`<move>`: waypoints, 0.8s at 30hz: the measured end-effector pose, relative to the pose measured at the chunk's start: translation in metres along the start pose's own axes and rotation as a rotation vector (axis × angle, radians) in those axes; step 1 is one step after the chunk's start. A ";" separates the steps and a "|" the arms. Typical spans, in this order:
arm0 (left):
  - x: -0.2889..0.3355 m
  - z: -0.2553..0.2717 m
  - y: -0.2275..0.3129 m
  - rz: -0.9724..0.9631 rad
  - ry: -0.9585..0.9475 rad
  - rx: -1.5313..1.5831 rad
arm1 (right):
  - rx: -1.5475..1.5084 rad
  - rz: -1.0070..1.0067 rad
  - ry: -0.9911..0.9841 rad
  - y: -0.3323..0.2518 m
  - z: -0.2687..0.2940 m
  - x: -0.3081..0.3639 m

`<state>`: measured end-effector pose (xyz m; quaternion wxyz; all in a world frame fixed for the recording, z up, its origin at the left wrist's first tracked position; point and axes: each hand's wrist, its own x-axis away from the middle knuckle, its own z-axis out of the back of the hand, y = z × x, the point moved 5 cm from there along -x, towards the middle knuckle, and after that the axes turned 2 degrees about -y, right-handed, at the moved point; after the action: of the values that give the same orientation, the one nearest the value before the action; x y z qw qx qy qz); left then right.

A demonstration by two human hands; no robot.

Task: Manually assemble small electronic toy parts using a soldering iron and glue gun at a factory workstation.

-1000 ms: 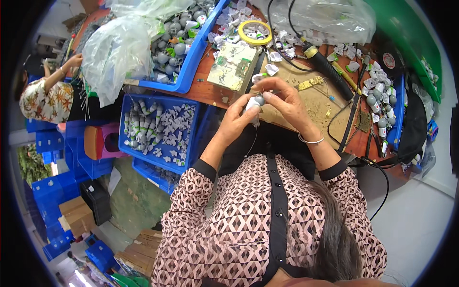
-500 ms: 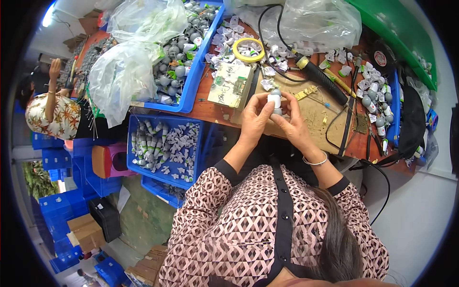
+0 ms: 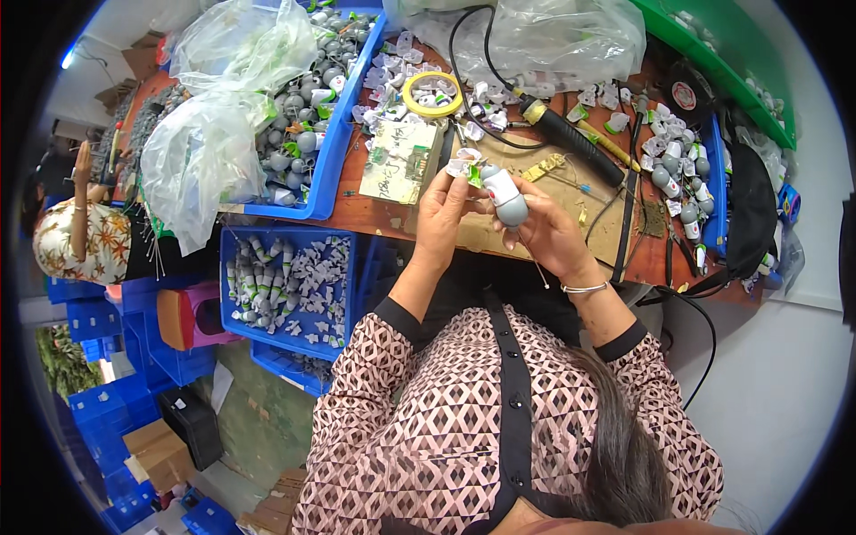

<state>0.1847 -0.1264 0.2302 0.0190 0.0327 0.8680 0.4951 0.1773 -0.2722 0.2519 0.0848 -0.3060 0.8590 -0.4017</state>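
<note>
Over the brown work board (image 3: 486,234), my right hand (image 3: 560,236) grips a grey-and-white, capsule-shaped plastic part (image 3: 508,201), tilted with its rounded grey end toward me. A thin wire hangs below that hand. My left hand (image 3: 437,223) is closed, thumb and finger pinching a small white clip-like piece (image 3: 462,167). A bright green bit (image 3: 475,176) shows between that piece and the capsule's upper end; whether the two touch I cannot tell. Left of my left hand lies a pale box with handwriting (image 3: 392,169).
A yellow tape roll (image 3: 432,94) and a black-handled tool with a cable (image 3: 580,147) lie beyond my hands. Blue bins of grey parts (image 3: 332,152) and white pieces (image 3: 285,332) stand left; another blue bin (image 3: 716,192) stands right. A co-worker (image 3: 76,236) is at far left.
Both hands were together around the upright capsule part. Now they are further apart: the right holds it tilted, grey end down, and the left pinches the small white piece. The view has shifted slightly.
</note>
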 end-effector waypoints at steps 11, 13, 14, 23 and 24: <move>0.009 0.013 -0.003 0.066 -0.031 -0.078 | 1.155 0.223 0.078 -0.017 -0.004 0.008; 0.010 0.014 -0.003 0.070 -0.048 -0.124 | 1.181 0.291 0.048 -0.017 -0.005 0.009; 0.011 0.013 -0.002 0.066 -0.062 -0.143 | 1.181 0.289 0.047 -0.016 -0.004 0.009; 0.015 0.009 -0.001 0.086 -0.115 -0.207 | 1.286 0.345 0.004 -0.014 -0.008 0.012; 0.016 0.005 -0.003 0.088 -0.135 -0.191 | 1.290 0.356 0.006 -0.013 -0.010 0.012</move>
<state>0.1691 -0.1220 0.2247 0.0585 0.1022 0.8114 0.5725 0.1696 -0.2794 0.2694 0.3136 -0.0465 0.4841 -0.8156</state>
